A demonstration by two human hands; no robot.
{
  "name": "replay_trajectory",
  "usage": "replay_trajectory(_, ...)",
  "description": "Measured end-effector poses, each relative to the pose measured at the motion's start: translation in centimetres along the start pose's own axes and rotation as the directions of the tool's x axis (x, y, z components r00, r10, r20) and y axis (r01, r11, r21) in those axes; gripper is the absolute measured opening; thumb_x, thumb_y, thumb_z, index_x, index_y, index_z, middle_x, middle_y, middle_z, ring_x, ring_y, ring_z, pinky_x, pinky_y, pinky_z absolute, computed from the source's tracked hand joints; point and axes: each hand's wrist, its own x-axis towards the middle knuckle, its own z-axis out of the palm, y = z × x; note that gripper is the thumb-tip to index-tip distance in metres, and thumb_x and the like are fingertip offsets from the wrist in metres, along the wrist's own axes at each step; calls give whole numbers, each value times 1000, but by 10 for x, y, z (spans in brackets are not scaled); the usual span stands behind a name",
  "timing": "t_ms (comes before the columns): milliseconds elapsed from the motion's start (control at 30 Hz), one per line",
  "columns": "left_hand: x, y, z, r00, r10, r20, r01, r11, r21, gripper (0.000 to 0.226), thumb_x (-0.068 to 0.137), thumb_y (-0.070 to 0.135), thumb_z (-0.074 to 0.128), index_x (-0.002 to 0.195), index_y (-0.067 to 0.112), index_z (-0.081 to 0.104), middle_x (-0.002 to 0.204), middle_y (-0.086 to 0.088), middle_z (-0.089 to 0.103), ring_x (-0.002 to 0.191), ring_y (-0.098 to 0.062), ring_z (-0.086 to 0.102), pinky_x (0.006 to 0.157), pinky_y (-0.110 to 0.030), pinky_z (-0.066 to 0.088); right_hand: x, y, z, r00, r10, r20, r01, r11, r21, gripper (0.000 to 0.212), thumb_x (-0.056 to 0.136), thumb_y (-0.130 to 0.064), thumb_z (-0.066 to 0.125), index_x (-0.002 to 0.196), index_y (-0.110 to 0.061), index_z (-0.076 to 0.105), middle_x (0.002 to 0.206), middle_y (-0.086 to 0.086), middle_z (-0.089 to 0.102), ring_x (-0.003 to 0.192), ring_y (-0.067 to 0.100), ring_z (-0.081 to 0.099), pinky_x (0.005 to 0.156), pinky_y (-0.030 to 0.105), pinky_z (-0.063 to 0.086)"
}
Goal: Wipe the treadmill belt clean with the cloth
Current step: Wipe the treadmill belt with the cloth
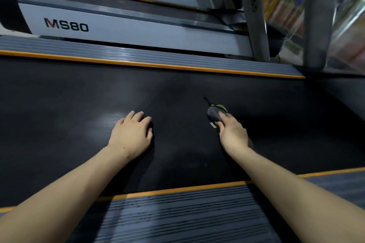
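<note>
The black treadmill belt (177, 92) runs across the middle of the head view, between two orange-edged side rails. My right hand (232, 133) grips a small dark grey and green cloth (214, 113), bunched up and pressed on the belt right of centre. A thin dark strand sticks out from the cloth toward the far rail. My left hand (131, 134) lies palm down on the belt left of centre, fingers slightly apart, holding nothing.
A ribbed grey side rail (177, 217) lies under my forearms, another (138, 56) beyond the belt. A neighbouring treadmill marked MS80 (67, 24) stands behind it, with more machines further back. Grey uprights (254, 16) rise at the upper right.
</note>
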Motion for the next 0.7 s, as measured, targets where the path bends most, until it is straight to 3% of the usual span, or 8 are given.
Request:
replay_trajectory(100,-10,-16,-3,999,-44,7,44,999,-7,43,98,41,38,136,26,52,144,2,48,140,-22,35,110,-39,36,-12,-34,8,996,77,-38,-78,996,-34,42,101,-21,49,142,-27,48,145,-2,48,118,30,57,90,39,47)
replay_trajectory(167,-21,-35,-5,996,-85,16,85,996,14,43,99,41,38,137,27,50,145,2,48,142,-23,33,111,-39,34,-22,-67,19,999,49,-8,-49,998,-32,44,98,-18,50,140,-30,47,142,-5,48,115,29,58,86,38,47)
replay_trajectory(267,-44,-68,-9,988,-154,21,153,988,37,38,97,42,37,128,28,53,138,3,51,134,-21,38,106,-38,37,-38,-133,39,996,-68,55,69,997,-16,44,97,-20,50,139,-33,45,141,-6,46,114,29,57,83,38,45)
replay_trajectory(333,-60,-85,-11,980,-199,23,199,980,18,37,98,41,37,129,28,52,144,3,47,139,-22,34,109,-39,33,-51,-190,52,979,-174,102,173,985,16,39,98,-20,50,135,-29,46,137,-2,47,112,30,56,80,39,43)
replay_trajectory(467,-83,-99,-13,975,-222,2,221,975,35,43,101,41,38,138,24,50,153,0,41,145,-24,29,113,-38,28,-75,-272,76,859,-477,187,459,878,133,39,102,-22,45,140,-29,49,144,-2,48,123,28,52,91,39,44)
replay_trajectory(600,-82,-96,-14,973,-229,11,229,973,43,44,99,40,39,138,22,52,150,-2,45,142,-25,33,112,-40,33,-70,-250,66,764,-616,189,576,785,228,38,104,-30,46,142,-34,53,151,-8,47,132,21,50,102,39,41)
replay_trajectory(700,-71,-82,-14,980,-198,14,198,979,44,40,99,40,37,134,24,52,147,-1,47,140,-24,35,109,-39,34,-58,-195,49,796,-583,163,548,809,214,38,103,-34,50,140,-39,54,152,-13,46,135,15,48,108,37,41)
